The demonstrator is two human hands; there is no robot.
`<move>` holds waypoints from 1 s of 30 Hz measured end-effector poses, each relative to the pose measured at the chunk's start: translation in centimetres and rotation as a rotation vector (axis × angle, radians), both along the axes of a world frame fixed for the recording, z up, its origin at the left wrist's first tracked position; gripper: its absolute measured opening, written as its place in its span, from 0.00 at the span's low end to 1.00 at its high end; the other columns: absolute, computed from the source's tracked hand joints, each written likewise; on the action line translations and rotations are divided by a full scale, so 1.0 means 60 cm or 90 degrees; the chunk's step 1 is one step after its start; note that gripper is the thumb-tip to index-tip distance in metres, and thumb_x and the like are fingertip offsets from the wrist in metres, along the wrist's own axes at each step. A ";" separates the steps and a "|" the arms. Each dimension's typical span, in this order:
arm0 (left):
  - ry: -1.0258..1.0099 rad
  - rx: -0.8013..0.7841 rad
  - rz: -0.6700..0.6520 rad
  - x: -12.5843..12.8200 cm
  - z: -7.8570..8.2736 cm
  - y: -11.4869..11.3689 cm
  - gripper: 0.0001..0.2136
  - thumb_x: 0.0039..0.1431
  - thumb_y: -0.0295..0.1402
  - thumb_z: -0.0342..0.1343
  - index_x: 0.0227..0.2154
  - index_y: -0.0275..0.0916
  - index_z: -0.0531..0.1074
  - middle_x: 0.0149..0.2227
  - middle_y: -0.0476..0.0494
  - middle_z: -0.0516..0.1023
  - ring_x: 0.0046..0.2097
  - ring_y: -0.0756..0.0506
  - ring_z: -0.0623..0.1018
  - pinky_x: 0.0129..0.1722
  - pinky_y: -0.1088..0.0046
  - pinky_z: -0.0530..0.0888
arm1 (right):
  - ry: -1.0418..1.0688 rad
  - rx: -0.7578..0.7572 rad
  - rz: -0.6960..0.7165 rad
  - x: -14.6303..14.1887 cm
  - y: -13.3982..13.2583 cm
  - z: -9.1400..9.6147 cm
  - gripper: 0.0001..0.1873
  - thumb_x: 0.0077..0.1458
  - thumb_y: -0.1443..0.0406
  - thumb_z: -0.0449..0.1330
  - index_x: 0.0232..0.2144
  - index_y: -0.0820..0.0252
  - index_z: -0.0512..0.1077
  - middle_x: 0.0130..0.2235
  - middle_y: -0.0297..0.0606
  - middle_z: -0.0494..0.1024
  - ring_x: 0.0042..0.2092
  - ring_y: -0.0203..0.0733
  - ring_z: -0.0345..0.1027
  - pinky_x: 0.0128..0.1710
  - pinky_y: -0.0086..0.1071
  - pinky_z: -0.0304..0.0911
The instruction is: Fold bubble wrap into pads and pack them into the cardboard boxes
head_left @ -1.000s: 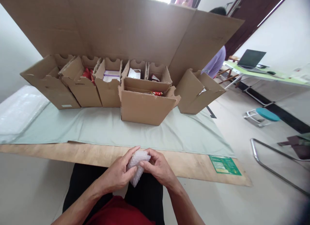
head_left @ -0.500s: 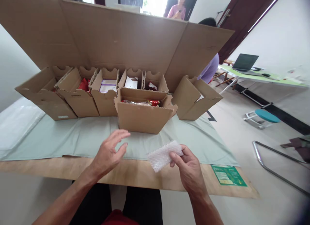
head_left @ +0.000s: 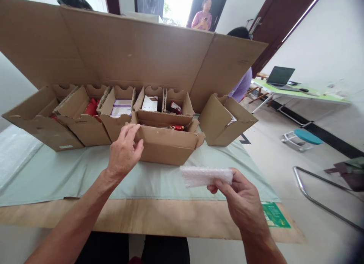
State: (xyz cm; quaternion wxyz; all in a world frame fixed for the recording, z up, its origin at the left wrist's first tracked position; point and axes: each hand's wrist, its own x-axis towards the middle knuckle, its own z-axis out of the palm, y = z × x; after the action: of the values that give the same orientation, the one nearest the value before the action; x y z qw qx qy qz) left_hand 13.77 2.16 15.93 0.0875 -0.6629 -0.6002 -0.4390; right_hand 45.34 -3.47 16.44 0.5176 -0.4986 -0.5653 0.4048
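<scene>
My right hand pinches a small white bubble-wrap packet and holds it level above the green cloth. My left hand reaches forward with fingers apart, its fingertips at the left front corner of the open cardboard box. That box stands in front of a row of several open cardboard bins, which hold red packets and white boxes.
A tall cardboard sheet stands behind the bins. One more bin sits at the right. The wooden table edge carries a green sticker. Other people are behind the cardboard. A desk with a laptop, a stool and a metal frame are at the right.
Both hands held the packet together near my lap. My left hand let go and reached forward to the front box, while my right hand lifted the packet over the cloth.
</scene>
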 end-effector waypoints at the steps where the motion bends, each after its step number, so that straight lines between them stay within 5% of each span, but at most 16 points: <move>1: -0.008 0.007 -0.009 -0.002 0.002 -0.001 0.20 0.60 0.28 0.55 0.56 0.40 0.70 0.53 0.40 0.77 0.27 0.53 0.74 0.37 0.71 0.79 | -0.002 0.014 -0.005 0.002 0.004 0.004 0.13 0.55 0.55 0.70 0.31 0.57 0.76 0.25 0.35 0.78 0.27 0.41 0.75 0.28 0.32 0.72; 5: -0.045 0.066 -0.044 -0.006 0.001 -0.014 0.16 0.61 0.26 0.54 0.51 0.40 0.71 0.42 0.45 0.76 0.30 0.51 0.75 0.37 0.72 0.78 | 0.009 0.087 -0.036 0.002 0.023 0.030 0.12 0.55 0.56 0.71 0.33 0.56 0.76 0.25 0.34 0.78 0.26 0.41 0.75 0.26 0.33 0.73; 9: -0.045 0.101 -0.097 -0.007 -0.013 -0.033 0.10 0.60 0.21 0.51 0.38 0.41 0.72 0.39 0.46 0.77 0.37 0.49 0.78 0.36 0.74 0.77 | 0.007 0.145 -0.049 -0.013 0.045 0.071 0.12 0.54 0.57 0.72 0.35 0.56 0.76 0.26 0.33 0.79 0.26 0.39 0.74 0.26 0.33 0.72; 12: -0.036 0.107 -0.113 -0.010 -0.024 -0.046 0.10 0.59 0.20 0.51 0.37 0.41 0.72 0.39 0.46 0.78 0.41 0.47 0.80 0.41 0.72 0.78 | -0.028 0.191 -0.051 -0.034 0.066 0.102 0.12 0.54 0.57 0.71 0.36 0.55 0.75 0.28 0.32 0.80 0.26 0.38 0.73 0.27 0.32 0.71; 19: -0.021 0.081 -0.132 -0.021 -0.040 -0.061 0.10 0.59 0.20 0.53 0.38 0.42 0.73 0.42 0.45 0.79 0.44 0.47 0.81 0.44 0.72 0.78 | -0.358 0.308 0.025 -0.061 0.137 0.149 0.03 0.56 0.63 0.66 0.34 0.54 0.75 0.28 0.29 0.76 0.26 0.36 0.66 0.25 0.30 0.58; 25: -0.039 0.075 -0.130 -0.021 -0.050 -0.058 0.11 0.59 0.20 0.53 0.39 0.42 0.72 0.44 0.44 0.79 0.45 0.46 0.80 0.46 0.71 0.78 | -0.801 0.249 0.295 -0.105 0.210 0.130 0.10 0.50 0.76 0.63 0.28 0.57 0.76 0.25 0.30 0.76 0.26 0.34 0.65 0.28 0.30 0.48; 30: -0.032 0.074 -0.127 -0.021 -0.050 -0.054 0.11 0.58 0.20 0.54 0.39 0.42 0.72 0.44 0.45 0.79 0.45 0.46 0.81 0.45 0.71 0.78 | -0.868 0.216 0.352 -0.143 0.259 0.092 0.14 0.45 0.81 0.62 0.20 0.59 0.74 0.20 0.31 0.75 0.24 0.33 0.64 0.27 0.31 0.45</move>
State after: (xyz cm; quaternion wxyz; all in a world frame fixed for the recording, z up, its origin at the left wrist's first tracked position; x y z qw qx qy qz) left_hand 12.52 -1.06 12.95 0.0671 -0.7018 -0.5069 -0.4960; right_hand 36.73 12.05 21.93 0.0026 -0.3923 -0.9194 0.0292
